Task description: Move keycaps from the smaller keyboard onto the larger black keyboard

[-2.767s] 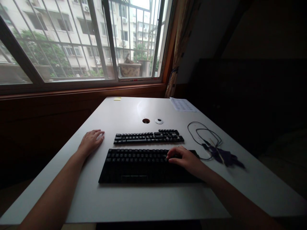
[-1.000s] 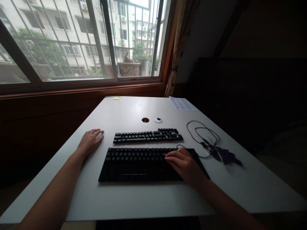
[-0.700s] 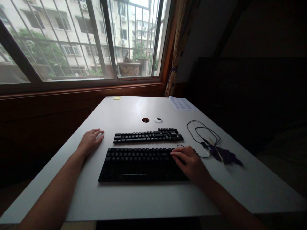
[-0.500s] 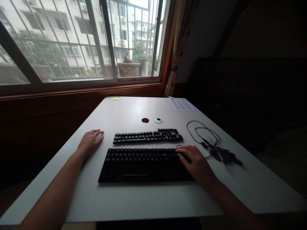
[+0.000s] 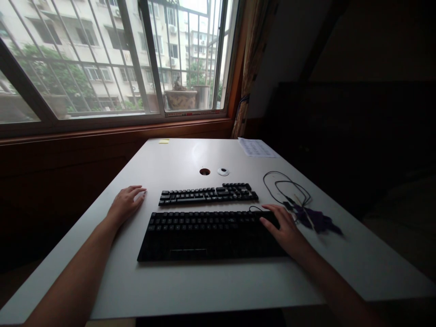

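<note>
A black keyboard lies across the white desk; keycaps show in its far rows, while its near part is bare black. Just behind it, loose black keycaps are laid out in rows. My right hand is over the keyboard's right end, thumb and fingers apart, with nothing visible between them. Whether its fingertips touch the board I cannot tell. Flat on the desk, left of the loose keycaps, rests my left hand, its fingers stretched out and holding nothing.
Right of the keyboard lie a coiled black cable, a dark purple cloth and a thin stick. Behind the keycaps are a round desk hole and its white cover. Printed sheets and a yellow note lie at the far edge.
My right hand has moved right along the keyboard's far row, and its thumb and fingers have spread from a pinch. My left hand stays in place. The view has shifted slightly.
</note>
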Demonstrator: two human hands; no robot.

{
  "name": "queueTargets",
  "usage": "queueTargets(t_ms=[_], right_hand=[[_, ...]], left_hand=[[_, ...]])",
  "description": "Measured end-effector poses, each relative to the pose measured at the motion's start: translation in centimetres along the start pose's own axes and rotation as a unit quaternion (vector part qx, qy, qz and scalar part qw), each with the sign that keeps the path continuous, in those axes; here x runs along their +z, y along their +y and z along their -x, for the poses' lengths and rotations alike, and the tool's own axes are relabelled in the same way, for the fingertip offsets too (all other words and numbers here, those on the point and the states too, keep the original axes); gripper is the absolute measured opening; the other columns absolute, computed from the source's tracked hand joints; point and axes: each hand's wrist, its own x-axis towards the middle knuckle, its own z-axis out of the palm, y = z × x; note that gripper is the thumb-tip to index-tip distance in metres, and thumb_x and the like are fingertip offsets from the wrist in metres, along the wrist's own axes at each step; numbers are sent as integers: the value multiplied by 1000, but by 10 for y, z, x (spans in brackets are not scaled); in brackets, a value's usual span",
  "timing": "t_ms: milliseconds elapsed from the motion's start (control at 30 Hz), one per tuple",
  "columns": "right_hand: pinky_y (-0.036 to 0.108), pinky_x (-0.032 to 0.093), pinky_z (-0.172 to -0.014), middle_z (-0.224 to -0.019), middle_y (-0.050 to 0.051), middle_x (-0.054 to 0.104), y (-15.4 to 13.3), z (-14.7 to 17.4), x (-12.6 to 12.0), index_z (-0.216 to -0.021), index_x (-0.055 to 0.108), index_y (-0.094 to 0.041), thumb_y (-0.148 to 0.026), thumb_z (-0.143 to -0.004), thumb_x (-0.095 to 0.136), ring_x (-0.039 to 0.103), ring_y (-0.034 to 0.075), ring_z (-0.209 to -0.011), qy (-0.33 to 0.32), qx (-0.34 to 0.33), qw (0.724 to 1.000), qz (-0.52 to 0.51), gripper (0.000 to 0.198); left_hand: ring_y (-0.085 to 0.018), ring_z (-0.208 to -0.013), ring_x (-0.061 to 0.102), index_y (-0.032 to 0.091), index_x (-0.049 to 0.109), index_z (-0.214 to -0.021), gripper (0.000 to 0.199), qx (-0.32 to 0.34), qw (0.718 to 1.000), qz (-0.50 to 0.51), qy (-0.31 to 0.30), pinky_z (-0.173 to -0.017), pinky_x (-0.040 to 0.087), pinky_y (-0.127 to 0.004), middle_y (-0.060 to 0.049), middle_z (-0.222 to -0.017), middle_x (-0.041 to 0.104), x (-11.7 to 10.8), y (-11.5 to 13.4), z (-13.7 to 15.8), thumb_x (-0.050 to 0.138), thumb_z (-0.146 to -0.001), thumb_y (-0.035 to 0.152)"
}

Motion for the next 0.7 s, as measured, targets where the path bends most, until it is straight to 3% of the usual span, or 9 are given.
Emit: queueTargets(t_ms=[267,400,567,700], right_hand=[[53,44,-111,-132,9,63,-4,1,7,-131,60,-30,-46,-98,54,57,32,-126,-21,-5,1000,-5,37],[55,44,-109,-124,9,67,-10,-4,3,-123,64,-29,-43,-98,56,58,33,-122,-5,-39,999,14,30],[51,48,-106,-120,8,68,-39,-13,0,-119,65,-27,-33,-101,55,59,30,-119,-18,-93,996,-3,22],[51,50,-106,-120,9,67,-59,-18,11,-121,63,-26,-29,-101,56,60,29,-118,-47,-132,990,-22,22]], left_hand=[[-27,-112,66,23,74,-114,36,24,997,62,36,-104,50,-44,-8,-121,74,-8,8,2,47,-97,41],[-26,-107,64,22,75,-111,31,54,992,64,97,-101,49,-44,-8,-112,75,-22,24,3,49,-99,35],[-21,-88,59,23,76,-107,22,162,973,84,141,-86,51,-38,-6,-92,70,-44,71,-2,55,-98,23],[-18,-83,56,23,72,-114,24,321,937,132,36,-74,50,-31,-5,-90,67,-55,130,-6,55,-98,16]])
